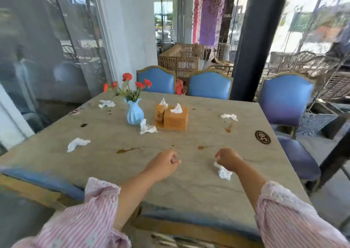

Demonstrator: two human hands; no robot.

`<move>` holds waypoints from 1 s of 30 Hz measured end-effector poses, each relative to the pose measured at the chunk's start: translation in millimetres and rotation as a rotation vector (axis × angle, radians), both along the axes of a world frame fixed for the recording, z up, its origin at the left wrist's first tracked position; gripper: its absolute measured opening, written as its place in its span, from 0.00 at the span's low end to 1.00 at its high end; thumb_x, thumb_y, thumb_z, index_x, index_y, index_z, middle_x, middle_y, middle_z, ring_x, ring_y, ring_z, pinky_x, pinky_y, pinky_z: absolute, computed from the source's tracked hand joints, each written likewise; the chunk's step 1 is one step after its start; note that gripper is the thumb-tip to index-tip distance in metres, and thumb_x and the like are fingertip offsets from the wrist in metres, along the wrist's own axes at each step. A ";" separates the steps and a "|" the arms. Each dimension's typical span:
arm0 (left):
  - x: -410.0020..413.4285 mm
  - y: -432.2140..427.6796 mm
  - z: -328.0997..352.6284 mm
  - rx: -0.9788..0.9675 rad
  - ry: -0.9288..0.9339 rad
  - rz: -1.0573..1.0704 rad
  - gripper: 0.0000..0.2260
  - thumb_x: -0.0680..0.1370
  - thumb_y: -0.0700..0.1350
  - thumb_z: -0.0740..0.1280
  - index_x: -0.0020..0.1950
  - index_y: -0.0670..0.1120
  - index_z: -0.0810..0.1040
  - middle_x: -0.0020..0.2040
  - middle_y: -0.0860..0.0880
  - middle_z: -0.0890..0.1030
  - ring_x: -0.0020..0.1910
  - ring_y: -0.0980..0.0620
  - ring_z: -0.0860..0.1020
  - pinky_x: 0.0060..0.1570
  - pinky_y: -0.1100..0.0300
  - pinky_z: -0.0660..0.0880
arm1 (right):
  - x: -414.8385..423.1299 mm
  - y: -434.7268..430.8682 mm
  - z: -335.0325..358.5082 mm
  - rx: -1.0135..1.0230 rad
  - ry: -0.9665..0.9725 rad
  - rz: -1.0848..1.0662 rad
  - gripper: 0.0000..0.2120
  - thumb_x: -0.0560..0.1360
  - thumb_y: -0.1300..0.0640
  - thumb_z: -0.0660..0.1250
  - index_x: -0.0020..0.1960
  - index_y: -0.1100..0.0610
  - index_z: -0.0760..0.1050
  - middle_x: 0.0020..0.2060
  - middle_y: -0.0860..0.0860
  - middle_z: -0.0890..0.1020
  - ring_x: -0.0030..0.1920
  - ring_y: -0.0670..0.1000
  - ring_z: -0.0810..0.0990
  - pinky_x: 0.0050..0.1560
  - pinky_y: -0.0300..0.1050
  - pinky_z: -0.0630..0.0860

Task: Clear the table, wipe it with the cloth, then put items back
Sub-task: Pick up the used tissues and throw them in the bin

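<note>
Stage: clearing has only begun, in my judgement; wiping and putting back are not yet started.
Right hand: the right hand (227, 158) is over the near-right part of the table (189, 189). Its fingers are curled round a crumpled held tissue (223, 171). I cannot tell whether the tissue is lifted or rests on the surface.
Left hand: the left hand (162, 164) is near the middle of the near half. Its fingers are loosely curled and nothing is seen in them.
Loose litter: four crumpled tissues lie uncollected.
- The far-left tissue (107, 103) is near the far-left corner.
- The left-edge tissue (78, 143) is near the left edge.
- The centre tissue (147, 127) is just beside the vase.
- The right-side tissue (229, 116) is toward the right edge.
Standing items: the blue vase (134, 113) of red flowers and the two tissue boxes (175, 118) stand in the middle toward the far edge. They have not been removed.
Soiling: there are brown spills, including a long streak (128, 149) in front of the left hand and a patch (228, 128) toward the right edge.
Cloth: not in view.
Outstanding: gather the remaining tissues, lift off the vase and boxes, wipe, then return the items.
</note>
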State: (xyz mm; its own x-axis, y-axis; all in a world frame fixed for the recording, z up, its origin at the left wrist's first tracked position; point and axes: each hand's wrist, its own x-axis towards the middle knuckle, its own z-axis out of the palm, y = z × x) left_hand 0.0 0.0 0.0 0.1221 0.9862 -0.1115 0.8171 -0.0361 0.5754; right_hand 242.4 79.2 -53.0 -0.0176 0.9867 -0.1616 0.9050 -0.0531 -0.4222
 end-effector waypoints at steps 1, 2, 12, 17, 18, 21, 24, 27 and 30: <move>-5.8 12.0 -5.3 -0.033 -0.013 -0.007 0.15 0.78 0.51 0.62 0.61 0.45 0.73 0.57 0.47 0.79 0.55 0.49 0.77 0.54 0.59 0.72 | -2.6 11.3 -7.2 -0.052 -0.062 0.001 0.14 0.76 0.59 0.62 0.60 0.58 0.77 0.62 0.55 0.77 0.63 0.55 0.75 0.60 0.41 0.69; -11.6 24.0 -12.1 -0.055 -0.018 -0.015 0.15 0.78 0.51 0.62 0.61 0.46 0.73 0.57 0.48 0.79 0.55 0.50 0.77 0.53 0.59 0.72 | -5.0 20.3 -14.3 -0.083 -0.096 -0.002 0.14 0.76 0.59 0.63 0.61 0.55 0.76 0.64 0.54 0.75 0.64 0.54 0.74 0.62 0.41 0.69; -35.9 100.4 -62.3 -0.225 -0.176 -0.043 0.14 0.78 0.50 0.63 0.61 0.46 0.75 0.52 0.50 0.76 0.49 0.54 0.74 0.48 0.65 0.67 | -35.3 57.9 -33.6 -0.365 -0.282 -0.025 0.14 0.74 0.59 0.66 0.59 0.62 0.77 0.56 0.55 0.79 0.53 0.53 0.78 0.52 0.44 0.75; -34.6 113.3 -60.7 -0.448 -0.590 0.184 0.07 0.78 0.48 0.63 0.55 0.49 0.73 0.51 0.47 0.77 0.38 0.51 0.76 0.37 0.61 0.71 | -94.3 70.9 -9.2 -0.196 0.415 -0.114 0.07 0.71 0.66 0.69 0.48 0.61 0.81 0.38 0.52 0.80 0.36 0.46 0.77 0.38 0.37 0.75; -37.2 113.4 -56.7 -0.555 -0.773 0.297 0.06 0.79 0.49 0.62 0.54 0.49 0.73 0.47 0.47 0.77 0.36 0.51 0.75 0.36 0.60 0.72 | -111.1 72.3 -3.9 -0.218 0.556 -0.094 0.06 0.70 0.66 0.70 0.47 0.60 0.80 0.39 0.52 0.81 0.37 0.47 0.78 0.42 0.39 0.77; -57.4 114.4 -50.2 -0.791 -1.248 0.544 0.10 0.79 0.49 0.62 0.51 0.43 0.73 0.43 0.40 0.78 0.36 0.43 0.77 0.34 0.53 0.79 | -162.4 73.0 6.5 -0.255 0.790 -0.015 0.06 0.71 0.67 0.70 0.48 0.61 0.79 0.39 0.52 0.80 0.38 0.47 0.79 0.43 0.38 0.78; -87.3 116.6 -53.5 -0.731 -1.480 0.654 0.10 0.80 0.44 0.61 0.47 0.38 0.76 0.37 0.40 0.83 0.33 0.45 0.82 0.31 0.52 0.81 | -207.7 67.0 6.0 -0.202 0.748 0.095 0.05 0.70 0.65 0.72 0.43 0.58 0.79 0.35 0.49 0.79 0.34 0.45 0.77 0.34 0.33 0.75; -120.6 121.2 -54.6 -0.665 -1.448 0.704 0.09 0.80 0.37 0.58 0.48 0.37 0.77 0.29 0.44 0.83 0.26 0.51 0.82 0.27 0.60 0.80 | -245.3 62.7 1.6 -0.216 0.722 0.186 0.02 0.71 0.63 0.72 0.41 0.57 0.80 0.32 0.46 0.78 0.33 0.44 0.75 0.34 0.31 0.72; -164.3 133.6 -54.2 -0.573 -1.332 0.705 0.11 0.79 0.30 0.55 0.43 0.34 0.76 0.25 0.45 0.81 0.22 0.54 0.80 0.26 0.65 0.78 | -278.4 75.6 -2.4 -0.219 0.695 0.217 0.02 0.72 0.58 0.71 0.42 0.54 0.82 0.36 0.45 0.79 0.39 0.47 0.76 0.40 0.38 0.72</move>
